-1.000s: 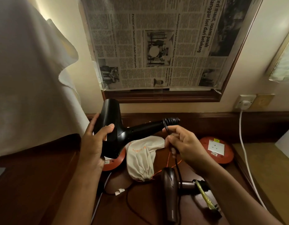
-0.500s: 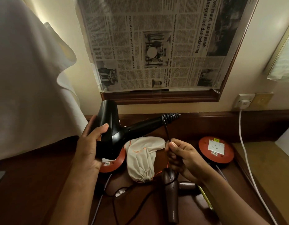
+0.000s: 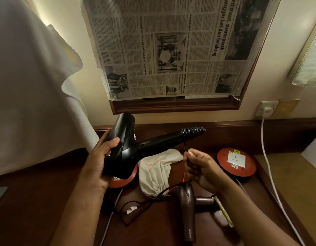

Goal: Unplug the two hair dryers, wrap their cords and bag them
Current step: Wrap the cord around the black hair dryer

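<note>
Cord-wrapping step: my left hand (image 3: 98, 162) grips the black hair dryer (image 3: 123, 150), my right hand (image 3: 201, 167) pinches its cord (image 3: 186, 148); next, I judge, another loop round the handle

The newspaper (image 3: 171, 50) taped over the framed panel on the wall was turned sideways and carried the headline fragments "teri maut, suami parah" and "langgar lori dari belakang". Smaller headings on it read "Sumbangan meja bulat untuk Masjid Nur Hidayah" and "Penjual air tebu positif dadah ditahan polis". The cloth bag (image 3: 157, 173) on the worktop bore orange lettering too creased to read. The brown hair dryer (image 3: 188, 210) had a small brand mark near its nozzle end, too small to make out. The stickers on the 2 red discs (image 3: 222, 157) were also illegible.
</note>
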{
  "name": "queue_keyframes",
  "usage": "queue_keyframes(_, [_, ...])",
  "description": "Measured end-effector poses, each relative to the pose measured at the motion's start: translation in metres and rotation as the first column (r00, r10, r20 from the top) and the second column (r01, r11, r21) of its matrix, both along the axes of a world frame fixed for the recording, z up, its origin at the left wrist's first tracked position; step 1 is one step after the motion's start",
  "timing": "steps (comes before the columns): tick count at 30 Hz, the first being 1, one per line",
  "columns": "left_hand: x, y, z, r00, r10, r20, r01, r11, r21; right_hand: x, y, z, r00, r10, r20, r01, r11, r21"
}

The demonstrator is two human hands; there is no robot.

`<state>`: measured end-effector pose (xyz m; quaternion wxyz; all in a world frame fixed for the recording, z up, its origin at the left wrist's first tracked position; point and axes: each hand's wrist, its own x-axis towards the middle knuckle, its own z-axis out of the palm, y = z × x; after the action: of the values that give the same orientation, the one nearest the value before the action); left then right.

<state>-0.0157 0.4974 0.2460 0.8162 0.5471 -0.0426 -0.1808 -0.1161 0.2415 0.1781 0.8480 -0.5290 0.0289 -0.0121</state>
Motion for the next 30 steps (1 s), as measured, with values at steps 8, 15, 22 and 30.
queue_keyframes(8, [0.001,0.007,0.005,0.994,-0.103,0.039,0.104,0.994,-0.017,0.011,-0.021,0.040,0.990,-0.110,-0.086,0.043,0.824,-0.565])
queue_keyframes(15, [0.008,0.019,0.004,0.973,-0.229,0.039,0.226,0.972,0.057,0.023,-0.040,0.088,0.993,0.114,-0.042,-0.088,0.436,-0.895])
queue_keyframes(22, [0.010,0.020,0.006,0.946,-0.317,0.067,0.298,0.933,0.203,0.028,-0.033,0.125,0.957,0.210,-0.200,-0.266,0.363,-0.893])
queue_keyframes(30, [0.003,0.011,0.011,0.957,-0.229,0.178,0.152,0.918,0.365,0.023,-0.010,0.139,0.966,0.164,-0.200,-0.195,-0.046,-0.980])
